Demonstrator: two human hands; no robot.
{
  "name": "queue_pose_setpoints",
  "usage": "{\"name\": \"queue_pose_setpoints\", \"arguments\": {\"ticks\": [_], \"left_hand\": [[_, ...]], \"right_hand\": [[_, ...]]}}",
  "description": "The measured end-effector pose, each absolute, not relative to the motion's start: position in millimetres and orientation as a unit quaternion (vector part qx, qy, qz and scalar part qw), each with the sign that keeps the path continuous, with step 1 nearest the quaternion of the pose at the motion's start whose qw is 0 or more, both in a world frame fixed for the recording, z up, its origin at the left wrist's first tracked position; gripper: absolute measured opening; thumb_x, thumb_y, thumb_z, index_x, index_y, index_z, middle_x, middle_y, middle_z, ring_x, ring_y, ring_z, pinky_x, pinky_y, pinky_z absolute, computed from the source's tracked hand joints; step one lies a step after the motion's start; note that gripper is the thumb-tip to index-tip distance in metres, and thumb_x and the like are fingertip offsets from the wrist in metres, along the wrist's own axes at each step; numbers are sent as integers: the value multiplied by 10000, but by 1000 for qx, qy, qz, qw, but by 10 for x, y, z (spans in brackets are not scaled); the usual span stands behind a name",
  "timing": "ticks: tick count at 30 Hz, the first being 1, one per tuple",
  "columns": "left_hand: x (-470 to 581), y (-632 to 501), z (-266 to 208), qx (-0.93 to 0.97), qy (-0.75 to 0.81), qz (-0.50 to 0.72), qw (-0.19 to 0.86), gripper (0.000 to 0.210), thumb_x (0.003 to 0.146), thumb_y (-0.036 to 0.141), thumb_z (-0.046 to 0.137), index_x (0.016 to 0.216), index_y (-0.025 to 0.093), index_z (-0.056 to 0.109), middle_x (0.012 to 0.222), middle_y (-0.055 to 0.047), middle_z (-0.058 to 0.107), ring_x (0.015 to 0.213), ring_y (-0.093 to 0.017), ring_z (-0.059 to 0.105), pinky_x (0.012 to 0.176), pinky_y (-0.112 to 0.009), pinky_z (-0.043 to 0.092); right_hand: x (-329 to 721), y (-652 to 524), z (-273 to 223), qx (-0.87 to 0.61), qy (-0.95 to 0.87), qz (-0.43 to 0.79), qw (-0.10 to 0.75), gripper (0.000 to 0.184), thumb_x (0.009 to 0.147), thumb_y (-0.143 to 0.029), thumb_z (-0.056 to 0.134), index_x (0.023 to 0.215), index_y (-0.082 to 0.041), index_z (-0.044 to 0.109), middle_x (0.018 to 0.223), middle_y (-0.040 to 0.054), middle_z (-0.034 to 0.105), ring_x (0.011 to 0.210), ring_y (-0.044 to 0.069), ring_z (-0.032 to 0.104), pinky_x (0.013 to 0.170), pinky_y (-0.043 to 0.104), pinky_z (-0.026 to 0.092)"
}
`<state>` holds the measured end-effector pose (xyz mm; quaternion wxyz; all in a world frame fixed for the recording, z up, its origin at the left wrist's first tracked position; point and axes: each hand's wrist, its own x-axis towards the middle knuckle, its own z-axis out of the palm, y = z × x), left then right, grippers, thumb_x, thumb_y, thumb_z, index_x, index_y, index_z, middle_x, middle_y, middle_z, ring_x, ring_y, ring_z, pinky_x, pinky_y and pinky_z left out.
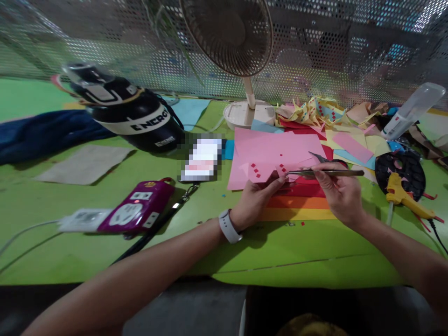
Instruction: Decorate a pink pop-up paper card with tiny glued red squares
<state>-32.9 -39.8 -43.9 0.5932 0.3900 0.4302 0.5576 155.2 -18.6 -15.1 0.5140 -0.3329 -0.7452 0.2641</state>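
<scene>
My right hand [341, 193] is closed around metal tweezers [352, 172], which lie almost level and point left. Their tip meets the fingertips of my left hand [255, 198]. That hand has thumb and fingers pinched together, and whatever is between them is too small to make out. Both hands are over a pink paper sheet [261, 144] dotted with small red paper diamonds [255, 170]. Dark scissors [318, 157] lie on the pink paper just behind the tweezers. Under the hands, red, orange [297, 202] and yellow sheets stick out toward me.
A fan [250, 112] stands behind the paper. At left are a black bottle [136, 121], a phone [202, 159] and a purple power strip [136, 207] with its cable. A yellow glue gun [402, 193] and paper scraps [353, 144] lie at right.
</scene>
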Motion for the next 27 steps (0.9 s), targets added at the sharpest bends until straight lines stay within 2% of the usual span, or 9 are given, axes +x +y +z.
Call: {"name": "queue_pose_setpoints", "arguments": {"ticks": [4,7,13,19,27], "left_hand": [[-325,-402,-441,393,453,557,575,286,709,381,821,837,147,717,875,-51,764,829,-196,728,899,-374,589],[-319,-408,-448,403,457,566,556,278,719,383,811,829,150,706,885,-47,757,828,-192,725,911,-384,581],[-318,-415,-458,403,434,574,565,272,711,386,815,824,166,701,843,-28,743,792,-186,725,889,-381,591],[-329,-417,-463,403,431,570,572,272,709,399,815,766,168,683,835,-34,736,850,-227,736,899,-398,583],[-345,-402,-485,390,419,568,592,252,710,381,817,742,175,677,776,-11,721,819,-216,745,896,-379,584]], "right_hand": [[1504,-168,-164,-326,-672,408,525,190,931,-393,598,951,-207,630,910,38,738,827,180,741,792,361,621],[1480,-138,-178,-330,-627,461,534,243,897,-449,630,923,-208,604,873,23,741,764,171,747,803,361,629],[1495,-78,-190,-335,-601,490,535,268,870,-468,655,911,-208,603,860,22,743,745,182,752,772,362,637],[1507,-45,-211,-355,-590,490,536,326,838,-519,672,909,-206,611,885,27,744,741,182,752,749,350,640],[1524,-8,-256,-351,-570,511,539,307,846,-498,676,933,-208,622,875,17,741,766,174,751,759,336,637]]}}
